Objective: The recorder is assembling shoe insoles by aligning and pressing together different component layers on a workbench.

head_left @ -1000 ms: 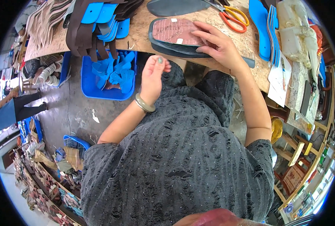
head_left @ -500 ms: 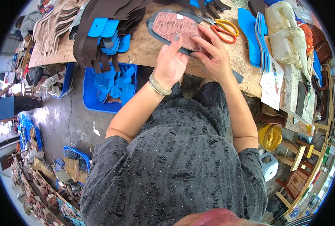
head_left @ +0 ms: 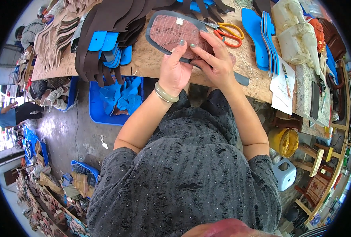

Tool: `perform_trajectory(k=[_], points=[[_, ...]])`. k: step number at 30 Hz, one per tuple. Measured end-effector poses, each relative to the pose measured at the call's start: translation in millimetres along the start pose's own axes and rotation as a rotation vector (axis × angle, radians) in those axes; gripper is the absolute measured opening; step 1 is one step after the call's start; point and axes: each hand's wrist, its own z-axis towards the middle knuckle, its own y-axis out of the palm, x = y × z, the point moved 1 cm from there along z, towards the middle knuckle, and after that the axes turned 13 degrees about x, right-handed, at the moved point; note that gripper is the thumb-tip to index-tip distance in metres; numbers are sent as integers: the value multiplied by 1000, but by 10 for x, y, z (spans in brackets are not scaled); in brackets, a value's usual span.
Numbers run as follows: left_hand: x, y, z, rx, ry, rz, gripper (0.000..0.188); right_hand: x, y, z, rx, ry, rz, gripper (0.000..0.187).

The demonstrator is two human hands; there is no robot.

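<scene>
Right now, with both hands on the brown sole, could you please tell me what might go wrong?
The scissors lie close beside the sole and the right hand, so a shift that way might nick a finger or scratch the sole.

Dark strips hang over the near edge of the table, to the left of the left hand; a brush against them could pull some off.
</scene>
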Motion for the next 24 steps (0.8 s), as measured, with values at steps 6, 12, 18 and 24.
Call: perform_trajectory(k=[6, 12, 18, 24], points=[[50, 15, -1, -23, 83, 141, 31, -41, -79, 67, 47, -42, -27, 53], [165, 85, 15, -28, 11, 190, 30, 217, -509, 706, -152, 684, 434, 40], [119, 126, 73, 20, 4, 303, 32, 298, -432, 585, -619, 952, 551, 28], [376, 181, 409, -209, -248, -47, 32, 373, -433, 440, -480, 1008, 602, 27]])
